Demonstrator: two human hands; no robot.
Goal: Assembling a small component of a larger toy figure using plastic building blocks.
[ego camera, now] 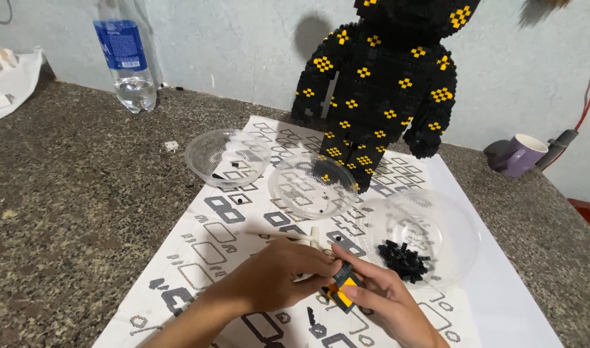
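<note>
My left hand (279,274) and my right hand (388,299) meet over a printed instruction sheet (224,245) near the bottom of the view. Together they grip a small black and yellow block assembly (344,285). A pale stick-shaped tool (313,238) pokes out just above my left hand. A tall black bear figure built of small blocks with yellow diamond patterns (382,84) stands at the far end of the sheet. The clear bowl to the right (459,235) holds a heap of small black blocks (404,259).
Two more clear plastic bowls (227,156) (313,185) sit on the sheet with a few tiny pieces inside. A water bottle (128,55) stands at the back left, a purple mug (519,154) at the back right. The counter (76,193) is speckled stone.
</note>
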